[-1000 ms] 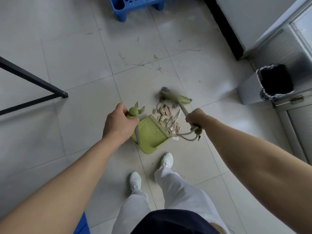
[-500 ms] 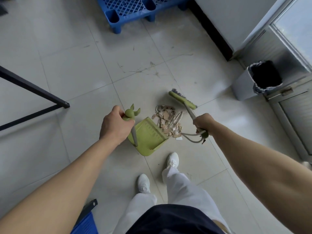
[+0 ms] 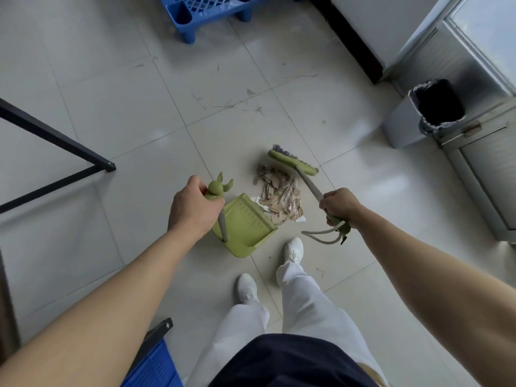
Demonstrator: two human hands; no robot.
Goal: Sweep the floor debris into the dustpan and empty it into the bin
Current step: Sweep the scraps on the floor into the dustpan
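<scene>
A green dustpan (image 3: 247,223) rests on the tiled floor in front of my feet, its mouth facing a pile of brown paper and wood scraps (image 3: 279,195). My left hand (image 3: 192,210) grips the dustpan's upright handle, which ends in a green figure with ears. My right hand (image 3: 339,203) grips the broom handle near its looped cord. The green broom head (image 3: 293,162) sits on the floor on the far side of the pile. A grey bin (image 3: 424,113) with a dark liner stands open at the right, against the wall.
A blue plastic pallet (image 3: 206,12) stands at the top. A black metal frame leg (image 3: 61,143) crosses the left side. Another blue crate (image 3: 156,364) is at the bottom left. A metal cabinet (image 3: 491,174) runs along the right. My white shoes (image 3: 293,251) are just behind the dustpan.
The broom head has drawn back from over the pile to its far side, and the scraps now lie spread at the dustpan's mouth. The camera has tilted slightly.
</scene>
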